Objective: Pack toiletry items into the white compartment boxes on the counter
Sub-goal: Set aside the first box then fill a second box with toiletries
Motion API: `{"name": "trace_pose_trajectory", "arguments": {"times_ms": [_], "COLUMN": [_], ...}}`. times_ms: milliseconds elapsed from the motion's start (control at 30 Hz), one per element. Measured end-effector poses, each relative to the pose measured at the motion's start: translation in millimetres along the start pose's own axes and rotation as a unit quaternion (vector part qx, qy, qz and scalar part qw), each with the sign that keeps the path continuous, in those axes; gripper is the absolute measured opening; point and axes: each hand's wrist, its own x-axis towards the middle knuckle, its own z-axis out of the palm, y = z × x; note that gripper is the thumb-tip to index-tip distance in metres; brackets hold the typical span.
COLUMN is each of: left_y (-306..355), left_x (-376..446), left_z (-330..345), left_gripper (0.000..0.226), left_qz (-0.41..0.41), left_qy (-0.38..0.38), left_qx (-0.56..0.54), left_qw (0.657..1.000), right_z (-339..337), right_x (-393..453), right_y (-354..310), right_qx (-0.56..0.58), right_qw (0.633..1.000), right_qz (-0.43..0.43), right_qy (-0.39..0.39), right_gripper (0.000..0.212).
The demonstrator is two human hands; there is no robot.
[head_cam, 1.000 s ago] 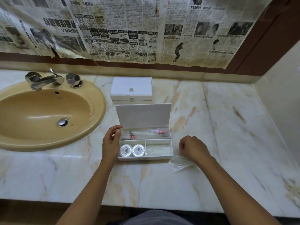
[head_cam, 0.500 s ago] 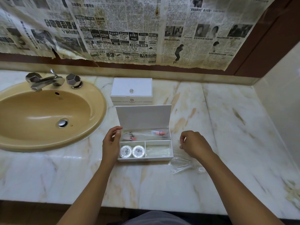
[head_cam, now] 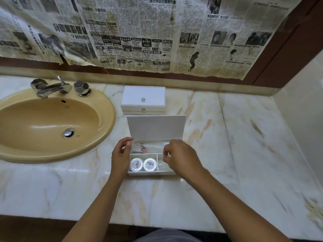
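An open white compartment box stands on the marble counter with its lid upright. Its front left compartment holds two round wrapped soaps. Clear-wrapped items with an orange part lie in the long rear compartment. My left hand grips the box's left end, thumb at the rear corner. Above the front right compartment, my right hand pinches a clear plastic packet, which is hard to make out under the fingers. A second white box, closed, sits just behind.
A tan oval sink with a chrome faucet takes up the counter's left side. Old newspaper covers the wall behind. A side wall bounds the counter on the right. The counter's front edge runs near my body.
My right hand has lifted the clear packet off the counter to the right of the box and moved left over the front right compartment. My left hand has stayed on the box.
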Motion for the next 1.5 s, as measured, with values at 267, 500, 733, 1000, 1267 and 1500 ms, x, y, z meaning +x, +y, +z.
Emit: {"name": "trace_pose_trajectory", "arguments": {"times_ms": [267,500,733,1000,1267,1500], "left_y": [1.7,2.8,2.4,2.9,2.2,2.6], "left_x": [-1.0,-1.8,-1.3,-0.7,-1.8,-2.4], "left_z": [-0.4,0.1,0.7,1.8,1.1,1.9], "left_gripper": [0.016,0.015,0.015,0.016,0.016,0.015], "left_qz": [-0.003,0.0,0.001,0.0,0.005,0.007], "left_qy": [0.003,0.005,0.002,0.004,0.001,0.003], "left_qx": [-0.002,-0.001,0.003,-0.006,0.007,0.009], "left_qw": [1.0,1.0,1.0,1.0,1.0,1.0], "right_z": [40.5,43.4,44.5,18.7,0.0,20.1], "right_x": [6.5,3.6,0.9,-1.9,-8.7,-18.0], "right_y": [3.7,8.6,12.4,19.7,69.0,95.2], "right_qx": [-0.086,-0.055,-0.003,0.082,0.07,-0.044], "right_qw": [0.993,0.996,0.993,0.995,0.983,0.97], "right_qz": [0.031,0.04,0.052,0.019,0.149,0.203], "right_qy": [-0.068,-0.052,-0.108,0.052,0.087,-0.124], "right_gripper": [0.02,0.024,0.024,0.022,0.022,0.036]}}
